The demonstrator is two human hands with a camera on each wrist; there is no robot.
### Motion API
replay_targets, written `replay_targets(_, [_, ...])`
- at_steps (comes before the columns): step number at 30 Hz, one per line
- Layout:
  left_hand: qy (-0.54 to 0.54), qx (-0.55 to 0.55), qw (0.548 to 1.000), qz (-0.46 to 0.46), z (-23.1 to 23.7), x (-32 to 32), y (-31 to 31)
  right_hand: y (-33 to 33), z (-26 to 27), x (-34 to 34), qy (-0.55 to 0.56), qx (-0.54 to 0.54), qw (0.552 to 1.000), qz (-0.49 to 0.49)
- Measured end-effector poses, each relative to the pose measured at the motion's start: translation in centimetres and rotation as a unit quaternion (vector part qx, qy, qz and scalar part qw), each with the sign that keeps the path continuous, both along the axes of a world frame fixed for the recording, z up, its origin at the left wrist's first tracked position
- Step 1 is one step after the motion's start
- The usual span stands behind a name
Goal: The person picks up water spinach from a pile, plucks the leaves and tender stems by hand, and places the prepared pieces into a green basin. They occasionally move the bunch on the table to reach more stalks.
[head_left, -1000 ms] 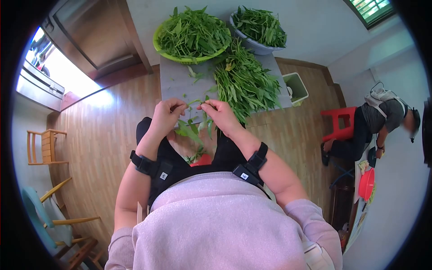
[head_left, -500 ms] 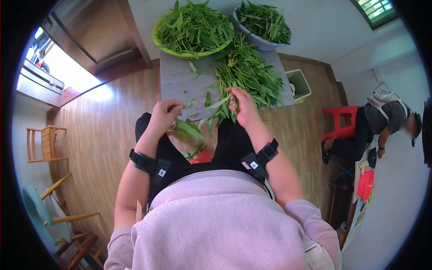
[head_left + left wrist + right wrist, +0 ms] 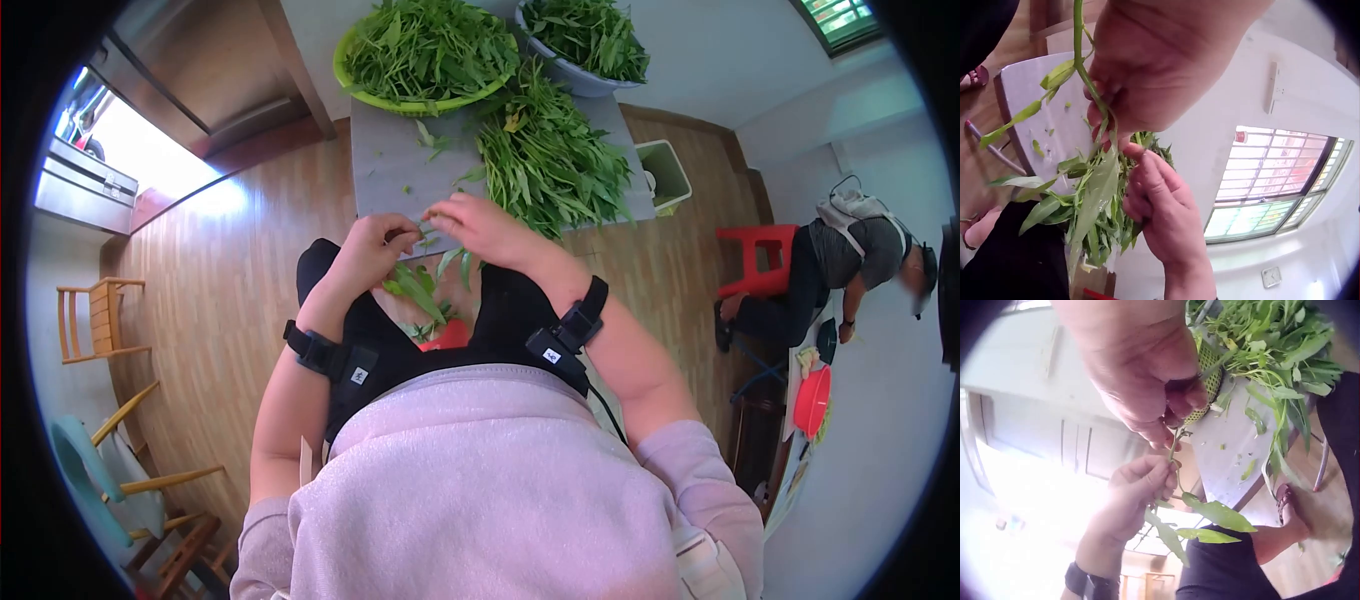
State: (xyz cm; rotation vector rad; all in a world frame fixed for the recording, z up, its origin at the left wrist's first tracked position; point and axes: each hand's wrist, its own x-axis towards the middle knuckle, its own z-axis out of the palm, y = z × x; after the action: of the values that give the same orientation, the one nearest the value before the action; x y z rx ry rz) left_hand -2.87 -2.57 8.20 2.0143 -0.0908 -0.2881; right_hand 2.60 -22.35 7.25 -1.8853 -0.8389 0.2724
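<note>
My left hand (image 3: 375,250) pinches a water spinach stem (image 3: 1180,478) between thumb and fingers, its long leaves (image 3: 1219,515) hanging below over the lap. Close beside it, my right hand (image 3: 485,230) has its fingertips pinched at the upper end of that stem, as the right wrist view shows. In the left wrist view, a pale green stalk (image 3: 1079,37) runs past the left hand's fingers, and the right hand (image 3: 1169,206) is just beneath. Both hands are over the near edge of the grey table (image 3: 385,180), left of a large pile of water spinach (image 3: 550,165).
At the table's back stand a yellow-green basket (image 3: 400,104) and a pale blue basin (image 3: 585,82), both heaped with greens. A pale bin (image 3: 665,172) stands right of the table. Something red (image 3: 450,335) is between the knees. Another person (image 3: 855,250) sits by a red stool (image 3: 760,260).
My right hand swings right to the pile's edge, leafy greens beside its fingers, then returns left to meet the left hand. The left hand stays nearly in place with its stem.
</note>
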Motion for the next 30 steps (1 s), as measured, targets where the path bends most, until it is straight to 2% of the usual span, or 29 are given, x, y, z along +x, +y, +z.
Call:
replay_targets(1, [0.026, 0.0, 1.0, -0.008, 0.4, -0.2, -0.1, 0.1, 0.4, -0.4, -0.045, -0.122, 0.991, 0.034])
replay_targets(2, [0.052, -0.001, 0.998, -0.016, 0.5, -0.2, -0.2, 0.0, 0.7, -0.7, -0.089, -0.242, 0.964, 0.068])
replay_targets(6, [0.009, -0.017, 0.998, -0.058, -1.0, -0.5, 0.3, -0.4, 0.6, -1.5, -0.097, -0.262, 0.956, 0.09])
replay_targets(8, [-0.126, 0.006, 0.992, -0.001, -0.8, -0.7, 0.4, -0.6, 0.3, -1.6, -0.096, -0.24, 0.964, 0.07])
replay_targets(11, [-0.134, 0.006, 0.99, 0.052, -1.4, -0.9, 2.1, -1.0, 0.7, -1.6, -0.09, -0.221, 0.97, 0.046])
replay_targets(15, [-0.128, 0.02, 0.991, 0.021, -2.3, -1.7, 3.6, -1.1, 1.0, -1.1, -0.093, -0.215, 0.972, 0.029])
replay_targets(17, [-0.012, -0.056, 0.997, 0.042, -1.7, -2.2, 3.4, -1.1, 0.9, -0.5, -0.061, -0.18, 0.982, 0.013])
replay_targets(18, [-0.014, -0.057, 0.997, 0.044, -1.9, -2.3, 3.3, -1.0, 0.8, -0.3, -0.064, -0.181, 0.981, 0.014])
replay_targets(20, [-0.003, -0.104, 0.992, 0.068, -2.4, -2.1, 3.1, -0.6, 0.9, 0.1, 0.072, -0.048, 0.995, -0.042])
replay_targets(21, [-0.048, -0.074, 0.993, 0.074, -2.0, -2.1, 2.9, -0.3, 1.2, 0.4, 0.066, -0.048, 0.996, -0.039])
replay_targets(25, [-0.054, -0.097, 0.988, 0.111, -2.4, -1.5, 3.3, 1.5, 2.5, 1.3, 0.065, 0.017, 0.995, -0.08])
replay_targets(28, [-0.141, -0.094, 0.972, 0.161, -2.0, -0.9, 3.8, 3.7, 3.8, 2.0, 0.05, 0.059, 0.992, -0.1])
replay_targets(30, [-0.14, -0.109, 0.967, 0.183, -0.5, -0.9, 4.2, 5.0, 4.4, 2.5, 0.075, 0.065, 0.987, -0.126])
